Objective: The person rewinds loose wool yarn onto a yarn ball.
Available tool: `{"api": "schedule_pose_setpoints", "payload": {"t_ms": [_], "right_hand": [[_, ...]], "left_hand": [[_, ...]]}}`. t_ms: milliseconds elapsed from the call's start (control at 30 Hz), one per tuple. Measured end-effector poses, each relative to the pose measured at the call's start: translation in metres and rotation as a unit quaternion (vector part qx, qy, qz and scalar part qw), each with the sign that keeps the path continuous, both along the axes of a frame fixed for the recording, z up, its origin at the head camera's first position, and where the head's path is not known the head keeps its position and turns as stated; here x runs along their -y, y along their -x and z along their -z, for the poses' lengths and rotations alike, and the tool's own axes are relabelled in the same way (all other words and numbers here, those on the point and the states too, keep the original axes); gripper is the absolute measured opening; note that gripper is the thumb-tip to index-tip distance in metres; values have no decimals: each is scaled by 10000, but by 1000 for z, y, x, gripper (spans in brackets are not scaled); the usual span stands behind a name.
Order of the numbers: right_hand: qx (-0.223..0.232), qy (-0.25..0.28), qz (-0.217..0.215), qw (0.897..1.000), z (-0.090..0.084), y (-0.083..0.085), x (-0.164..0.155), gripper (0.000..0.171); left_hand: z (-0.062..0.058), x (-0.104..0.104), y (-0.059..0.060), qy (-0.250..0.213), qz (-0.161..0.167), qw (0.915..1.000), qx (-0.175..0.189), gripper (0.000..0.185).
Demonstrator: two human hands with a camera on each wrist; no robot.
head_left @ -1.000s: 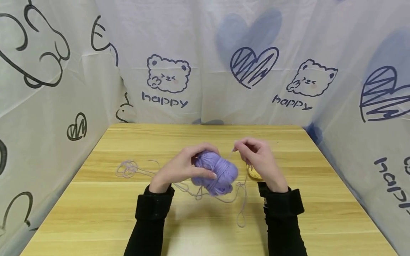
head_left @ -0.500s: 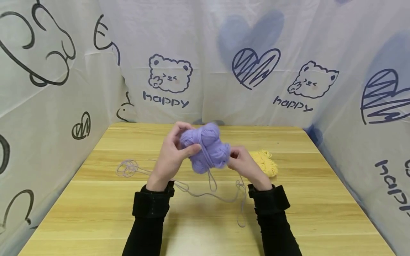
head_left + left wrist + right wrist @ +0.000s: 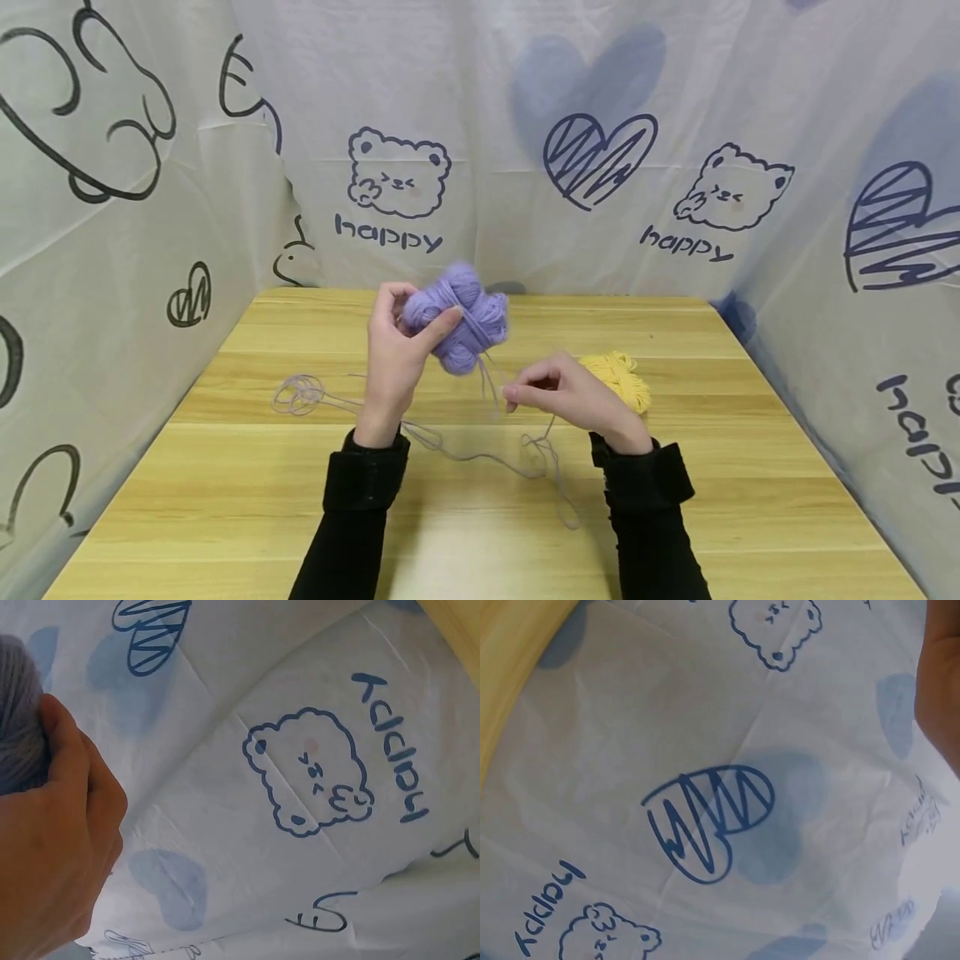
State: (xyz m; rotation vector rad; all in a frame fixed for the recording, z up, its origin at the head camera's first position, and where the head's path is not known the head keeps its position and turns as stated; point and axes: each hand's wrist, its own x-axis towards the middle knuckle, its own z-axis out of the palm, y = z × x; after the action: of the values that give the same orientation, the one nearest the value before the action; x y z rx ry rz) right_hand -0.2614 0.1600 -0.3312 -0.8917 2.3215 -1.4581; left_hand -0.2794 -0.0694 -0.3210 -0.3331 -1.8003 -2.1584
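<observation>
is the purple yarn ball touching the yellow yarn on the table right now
Apart. The head view shows the left hand holding the purple yarn ball up, with bare table between it and the yellow yarn, which lies behind the right hand.

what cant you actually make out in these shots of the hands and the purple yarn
- Right wrist view: the right hand is cut off by the frame edge; its grip on the purple strand is out of view.
- Left wrist view: only a sliver of the purple yarn ball shows, behind the left hand.
- Head view: the right hand hides part of the yellow yarn.
- Head view: the loose strand's free end is too thin to trace.
</observation>
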Motion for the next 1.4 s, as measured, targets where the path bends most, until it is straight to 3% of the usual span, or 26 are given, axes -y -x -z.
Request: {"api": "schedule_pose_setpoints", "payload": {"t_ms": [133, 267, 467, 600, 700, 867, 1067, 1167, 1267, 1400], "right_hand": [[-163, 8, -84, 9998, -10, -12, -7, 20], [-535, 490, -187, 9972, -19, -22, -16, 18], [-798, 1709, -174, 9819, -28, -33, -25, 17], [-707, 1977, 577, 9760, -29, -34, -29, 15], [-628, 2044, 1212, 9693, -29, -31, -30, 15], [-574, 2041, 1667, 9629, -22, -19, -26, 17], [-393, 1662, 1529, 9734, -6, -2, -10, 15], [-218, 1577, 1014, 9820, 0, 0, -3, 14], [-52, 1581, 508, 9861, 3, 1, 0, 15], [-93, 1392, 465, 9891, 4, 0, 1, 16]], "left_hand": [[4, -3, 1, 926, -238, 9950, -292, 46], [6, -6, 0, 1925, -168, 9785, -714, 50], [7, -12, 0, 3030, 595, 9437, -1185, 51], [8, -15, -1, 3457, 1138, 9207, -1407, 50], [9, -15, -3, 3416, 1643, 9139, -1454, 49], [5, -12, -7, 2830, 2538, 9157, -1302, 49], [-2, -3, -13, 1730, 3113, 9289, -1010, 49], [-4, 1, -14, 1231, 3024, 9411, -878, 54], [-4, 2, -14, 707, 2657, 9590, -694, 55], [-6, 4, -13, 78, 2038, 9786, -268, 46]]}}
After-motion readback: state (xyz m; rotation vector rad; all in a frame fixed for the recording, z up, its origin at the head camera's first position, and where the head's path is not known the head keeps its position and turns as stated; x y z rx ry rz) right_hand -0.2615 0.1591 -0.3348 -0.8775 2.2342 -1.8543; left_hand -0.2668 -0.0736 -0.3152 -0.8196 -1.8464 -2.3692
